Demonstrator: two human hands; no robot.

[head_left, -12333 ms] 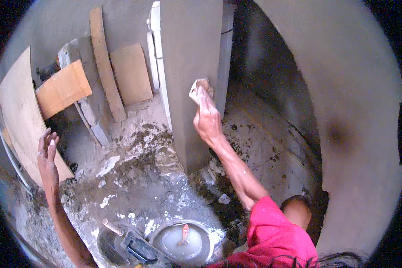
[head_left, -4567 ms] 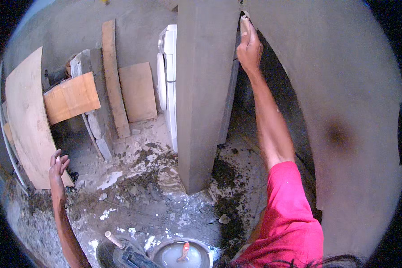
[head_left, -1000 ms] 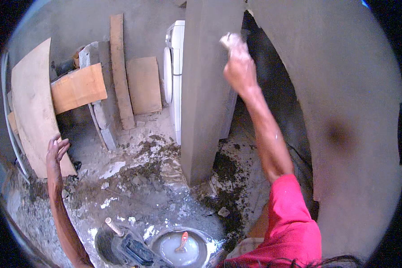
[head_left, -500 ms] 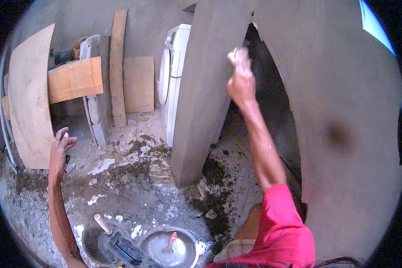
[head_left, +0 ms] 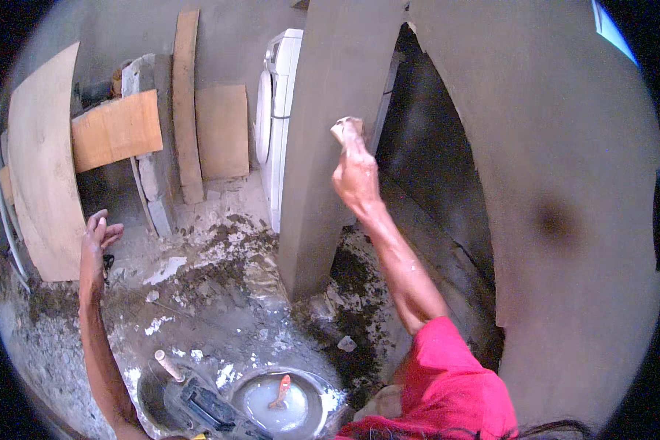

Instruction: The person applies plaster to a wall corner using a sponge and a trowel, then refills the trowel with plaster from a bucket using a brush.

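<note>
Right hand [head_left: 356, 180] on the grey pillar [head_left: 319, 213], a pale pad [head_left: 347, 126] in its fingers.
The pad, sponge or cloth, I can't tell, is pinched in closed fingers and seems to touch the pillar's face. The left hand [head_left: 100, 238] hangs loosely open, holding nothing, near the pale board [head_left: 44, 169]. If that grey surface is soft, uneven pressure near the corner could gouge it; a slack grip might drop the pad onto the gritty floor [head_left: 216, 312], picking up scratchy grit.
</note>
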